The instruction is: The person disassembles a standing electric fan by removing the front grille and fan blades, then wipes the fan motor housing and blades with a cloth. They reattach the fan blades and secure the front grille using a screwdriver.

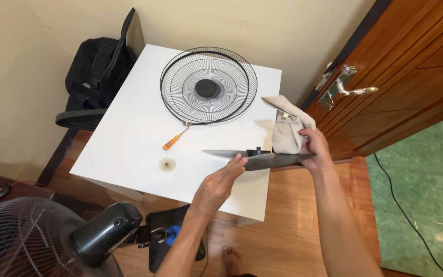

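My left hand (pixel 221 180) grips the near blade of a dark fan blade piece (pixel 254 157) that I hold edge-on over the front right of the white table (pixel 129 149). My right hand (pixel 314 149) holds a beige cloth (pixel 289 128) pressed against the right blade of the same piece. A black wire fan guard (pixel 208 86) lies flat at the back of the table. In front of it lie an orange-handled screwdriver (pixel 174 139) and a small round pale cap (pixel 167 164).
A fan body with its motor housing (pixel 106 233) and rear wire guard (pixel 21 238) stands on the floor at lower left. A black backpack (pixel 95 72) leans against the wall on the left. A wooden door (pixel 406 77) with a metal handle stands on the right.
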